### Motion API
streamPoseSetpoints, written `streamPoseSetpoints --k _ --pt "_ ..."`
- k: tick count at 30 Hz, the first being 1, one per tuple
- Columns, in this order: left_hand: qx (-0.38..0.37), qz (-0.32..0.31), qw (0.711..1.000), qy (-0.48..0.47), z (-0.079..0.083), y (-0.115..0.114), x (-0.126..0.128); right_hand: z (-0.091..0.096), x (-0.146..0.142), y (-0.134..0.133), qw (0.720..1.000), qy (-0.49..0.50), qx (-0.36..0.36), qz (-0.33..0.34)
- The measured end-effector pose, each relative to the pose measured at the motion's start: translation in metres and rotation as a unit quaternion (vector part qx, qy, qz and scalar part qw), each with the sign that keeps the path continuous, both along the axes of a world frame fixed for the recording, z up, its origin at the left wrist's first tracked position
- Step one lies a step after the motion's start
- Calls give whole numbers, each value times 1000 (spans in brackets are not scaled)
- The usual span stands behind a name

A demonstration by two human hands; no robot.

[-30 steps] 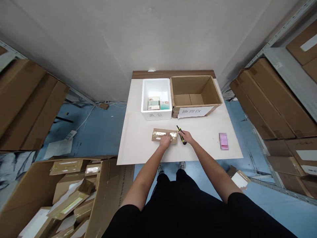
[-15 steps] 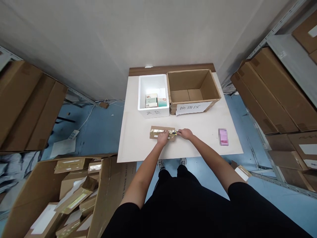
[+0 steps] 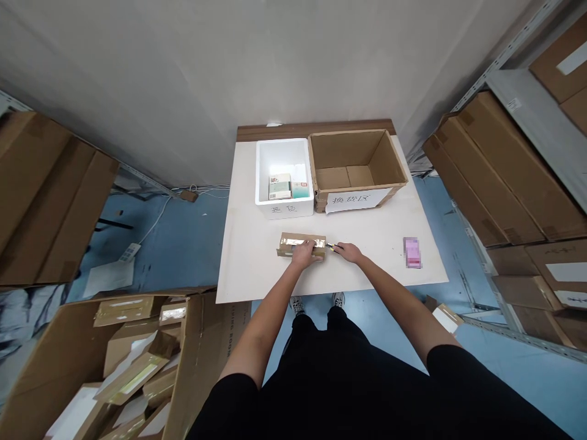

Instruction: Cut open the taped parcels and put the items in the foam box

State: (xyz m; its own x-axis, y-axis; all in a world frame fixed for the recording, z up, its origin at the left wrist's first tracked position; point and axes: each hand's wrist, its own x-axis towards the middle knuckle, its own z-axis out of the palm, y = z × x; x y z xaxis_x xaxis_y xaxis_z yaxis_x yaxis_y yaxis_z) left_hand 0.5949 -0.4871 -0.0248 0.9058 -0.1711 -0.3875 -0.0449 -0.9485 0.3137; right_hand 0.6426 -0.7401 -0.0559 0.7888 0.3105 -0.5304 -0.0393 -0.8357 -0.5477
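A small taped cardboard box [image 3: 288, 242] lies near the front of the white table [image 3: 257, 272], with a flap partly lifted along its near side. My left hand [image 3: 304, 252] is closed on its right half, fingers over the upper edge. To the right of the box, my right hand [image 3: 348, 251] grips a utility knife [image 3: 335, 247], its tip pointing left at the box's right end. Whether the blade touches the cardboard is too small to tell.
Behind stand a white foam box [image 3: 284, 209] holding small medicine-like cartons [image 3: 279, 187], and a cardboard bin [image 3: 359, 160]. A blurred pink item [image 3: 413, 252] lies at the right. A large carton [image 3: 197, 348] of parcels stands on the floor at left; shelves [image 3: 527, 122] flank the right.
The knife has drawn off the box's top to the right. A flap has come up along the box's near side, while my left hand stays on it.
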Motion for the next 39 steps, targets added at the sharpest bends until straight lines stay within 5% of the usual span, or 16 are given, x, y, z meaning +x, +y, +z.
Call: streamPoseSetpoints --k 4,8,12,19,26,31,35,39 --pt "0 -2 999 -38 -9 14 14 -3 -29 -5 996 16 48 -77" --pt "21 -18 1000 -13 -24 31 29 -10 -53 -1 993 -38 89 -65" --pt "-12 -47 997 -54 -39 38 32 -17 -65 9 996 -84 30 -1" --pt "-87 2 986 -141 -54 34 18 -16 -77 22 986 -154 -59 36" --pt "-117 13 981 -151 -54 33 16 -28 -103 48 980 -156 -93 -83" --pt "-118 19 979 -164 -55 31 14 -31 -117 9 959 -95 -100 -250" --pt "-108 25 978 -175 -56 28 13 -31 -116 -3 950 -82 35 -300" --pt "-90 43 975 -196 -58 23 7 -41 -101 51 898 -42 163 -407"
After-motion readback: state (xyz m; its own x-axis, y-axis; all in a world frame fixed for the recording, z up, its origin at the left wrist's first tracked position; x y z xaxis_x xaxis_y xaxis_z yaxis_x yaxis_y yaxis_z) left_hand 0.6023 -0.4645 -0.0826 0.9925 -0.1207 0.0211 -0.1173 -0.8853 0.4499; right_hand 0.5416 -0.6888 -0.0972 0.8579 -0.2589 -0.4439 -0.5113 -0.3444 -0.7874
